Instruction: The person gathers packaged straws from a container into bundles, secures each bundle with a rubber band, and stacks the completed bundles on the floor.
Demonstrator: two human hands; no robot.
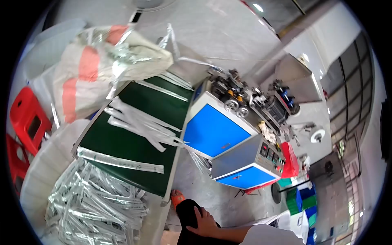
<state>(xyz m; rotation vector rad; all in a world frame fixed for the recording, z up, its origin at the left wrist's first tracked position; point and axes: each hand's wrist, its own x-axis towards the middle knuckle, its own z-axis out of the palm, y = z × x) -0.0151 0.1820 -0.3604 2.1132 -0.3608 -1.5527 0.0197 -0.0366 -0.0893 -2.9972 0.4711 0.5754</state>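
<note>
Dozens of silvery strips (98,204) lie tangled in the pale tub (34,179) at near left, while a striped sack (87,67) slumps by the far left end of the green tabletop (141,100), hemming in that corner. On the tabletop, a lone printed strip (120,162) lies flat along the near side, and beyond it a loose bunch of strips (132,124) overlaps at uneven angles. Such thin pieces probably handle best if squared at one end, lifted flat and held clear of the tub's tangle. Farther right and near, the right hand (202,222) rests on a dark-clothed knee (185,208), its grip slack, fingers parted and holding nothing; the left hand is out of view, so I cannot tell its grip. Just right of the tabletop, a blue-fronted cabinet (216,130) carries a machine with wheels (230,96), blocking reach on that side. Next comes a control box (263,157) with switches, then, far right, stacked crates (302,200).
</note>
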